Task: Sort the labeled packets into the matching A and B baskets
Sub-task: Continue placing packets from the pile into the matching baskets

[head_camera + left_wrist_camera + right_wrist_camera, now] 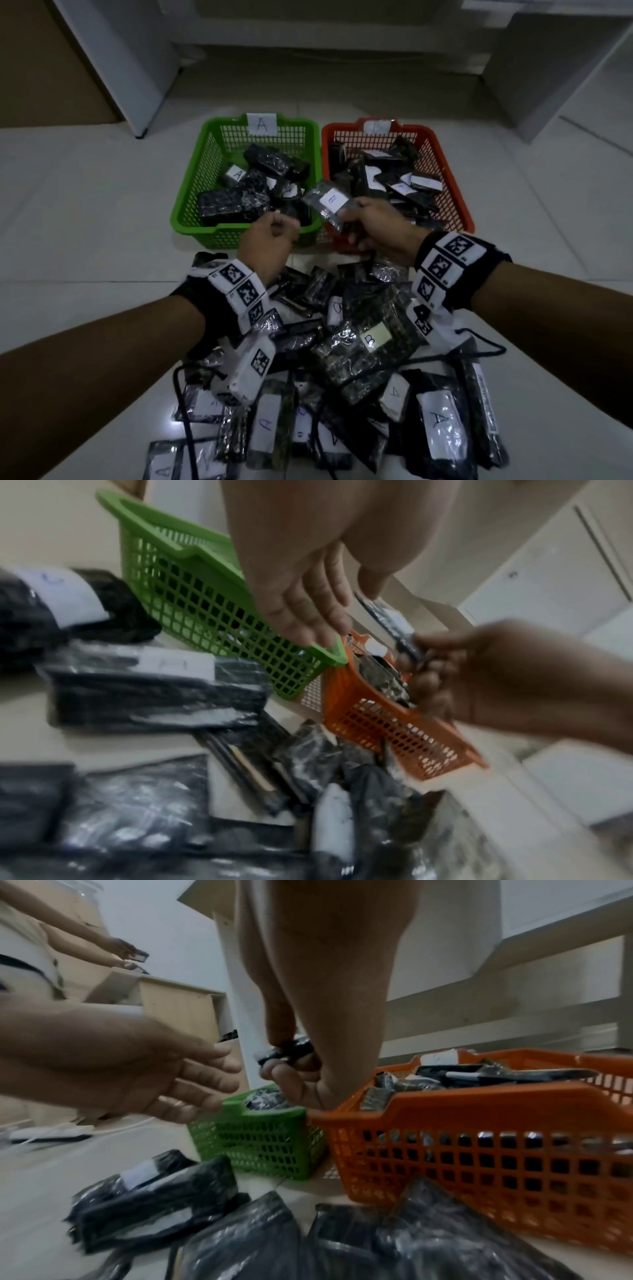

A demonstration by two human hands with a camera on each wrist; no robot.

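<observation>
A green basket [193, 181] marked A and an orange basket [454, 192] marked B stand side by side on the floor, each holding dark packets. My right hand [371, 222] pinches a dark packet with a B label [329, 202] over the gap between the baskets' near corners. In the right wrist view the packet [287, 1048] sits between thumb and fingers. My left hand [272, 236] hovers at the green basket's near rim [329, 653], fingers relaxed and empty [198, 1080]. A pile of A and B packets [363, 342] lies beneath my wrists.
White furniture legs [144, 68] and a low shelf stand behind the baskets. Black cords [186, 425] run through the packet pile. Another person's hands [126, 951] hold something at the far left. Bare tiled floor [85, 205] lies left and right of the baskets.
</observation>
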